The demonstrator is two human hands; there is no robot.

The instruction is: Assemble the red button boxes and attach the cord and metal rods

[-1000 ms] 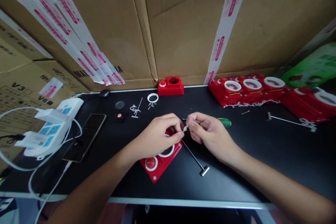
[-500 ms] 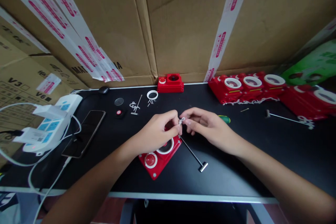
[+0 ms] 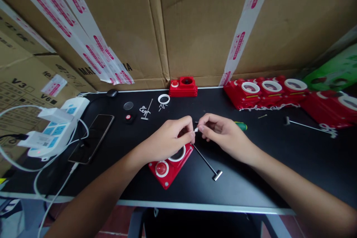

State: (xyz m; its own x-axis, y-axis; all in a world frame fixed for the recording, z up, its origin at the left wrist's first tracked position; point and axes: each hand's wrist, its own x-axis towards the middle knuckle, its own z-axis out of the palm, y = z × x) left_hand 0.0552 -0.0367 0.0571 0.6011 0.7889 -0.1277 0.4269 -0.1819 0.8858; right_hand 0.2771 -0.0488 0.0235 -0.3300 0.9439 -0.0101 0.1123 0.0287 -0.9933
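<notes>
Between my two hands is a white cord (image 3: 196,130), bunched into a small knot. My left hand (image 3: 170,137) pinches the cord from the left, above the upper edge of a red alarm box (image 3: 170,175) with a round window and a red button. My right hand (image 3: 220,131) pinches the cord from the other side, thumb against index finger. A thin metal hammer (image 3: 217,175) lies slanting on the table, its handle end close under my left fingertips. My left hand hides part of the box. A green-handled tool (image 3: 241,126) lies partly behind my right hand.
Similar red boxes (image 3: 271,93) line the back right, and one red box (image 3: 182,87) stands at back centre. A white ring (image 3: 163,99), a clear disc (image 3: 128,105) and another small hammer (image 3: 147,109) lie left. A phone (image 3: 93,137) and power strip (image 3: 60,130) are farther left.
The loose loops of cord between my fingers have drawn into a smaller, tighter knot. My right hand has shifted slightly, and the whole view has moved a little.
</notes>
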